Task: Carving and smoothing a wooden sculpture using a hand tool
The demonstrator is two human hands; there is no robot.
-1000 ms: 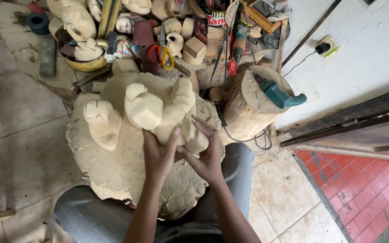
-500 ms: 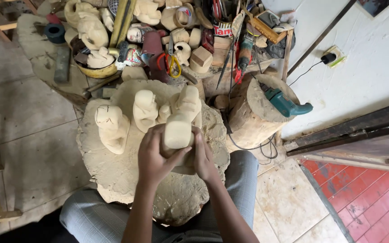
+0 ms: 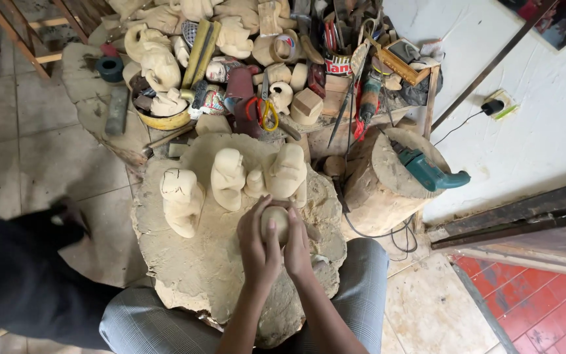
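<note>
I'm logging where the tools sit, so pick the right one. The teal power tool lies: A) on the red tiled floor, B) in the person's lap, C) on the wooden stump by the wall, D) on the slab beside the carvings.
C: the teal power tool rests on top of the wooden stump near the white wall, right of the slab where both hands, left hand and right hand, hold a pale carving.

- A small wood carving (image 3: 275, 221) sits between the left hand (image 3: 259, 244) and right hand (image 3: 298, 248).
- Both rest on a wooden slab (image 3: 211, 269).
- Three carved figures (image 3: 228, 178) stand just beyond the hands.
- A power tool (image 3: 430, 172) lies on a stump (image 3: 381, 190), to the right.
</note>
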